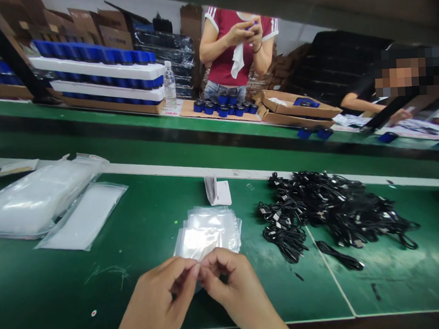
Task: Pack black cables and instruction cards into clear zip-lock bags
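Note:
My left hand and my right hand meet at the near end of a stack of clear plastic bags. Thumb and forefinger of each are pinched together on the edge of a thin clear plastic bag, mostly hidden by my fingers. Just beyond the stack sits a small pile of white folded leaflets, some standing on edge. To the right lies a heap of coiled black USB cables, with one single cable apart from it.
Large packs of clear bags lie on the left of the green table. Across a raised green ledge stand trays of blue-capped items, a water bottle and open cardboard trays. A co-worker stands behind, holding something small; another person sits at right.

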`<state>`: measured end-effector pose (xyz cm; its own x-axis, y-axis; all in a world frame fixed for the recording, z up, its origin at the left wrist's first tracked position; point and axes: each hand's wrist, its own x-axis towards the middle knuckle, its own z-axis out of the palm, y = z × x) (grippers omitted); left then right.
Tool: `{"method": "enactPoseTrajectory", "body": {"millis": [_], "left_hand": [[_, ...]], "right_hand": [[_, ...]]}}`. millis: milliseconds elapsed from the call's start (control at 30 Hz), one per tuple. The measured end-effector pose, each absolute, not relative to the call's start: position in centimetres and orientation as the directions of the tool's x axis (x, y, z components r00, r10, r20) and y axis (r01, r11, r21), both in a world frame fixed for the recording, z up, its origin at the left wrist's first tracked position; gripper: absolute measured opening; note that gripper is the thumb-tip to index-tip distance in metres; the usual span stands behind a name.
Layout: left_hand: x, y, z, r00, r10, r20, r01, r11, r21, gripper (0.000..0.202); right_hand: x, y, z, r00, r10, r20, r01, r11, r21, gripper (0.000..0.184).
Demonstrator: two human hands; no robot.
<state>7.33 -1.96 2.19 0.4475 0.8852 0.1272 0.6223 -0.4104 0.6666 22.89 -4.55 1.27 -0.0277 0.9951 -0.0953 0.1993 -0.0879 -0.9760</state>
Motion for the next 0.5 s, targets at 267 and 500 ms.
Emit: {"method": "enactPoseTrajectory", "body": {"millis": [267,500], "left_hand": [[8.0,-1.8,1.6,0.498,0.862,0.091,0.583,-0.411,0.701,0.030],[8.7,-2.0,0.3,0.512,0.812,0.282,0.511,-0.551,0.659,0.023]], "right_hand": [[22.2,-6.1,1.0,-0.024,0.979,0.201,0.518,0.184,-0.836,0.035],[22.7,-5.7,1.1,-0.085,0.973,0.217,0.683,0.215,-0.698,0.028]]}}
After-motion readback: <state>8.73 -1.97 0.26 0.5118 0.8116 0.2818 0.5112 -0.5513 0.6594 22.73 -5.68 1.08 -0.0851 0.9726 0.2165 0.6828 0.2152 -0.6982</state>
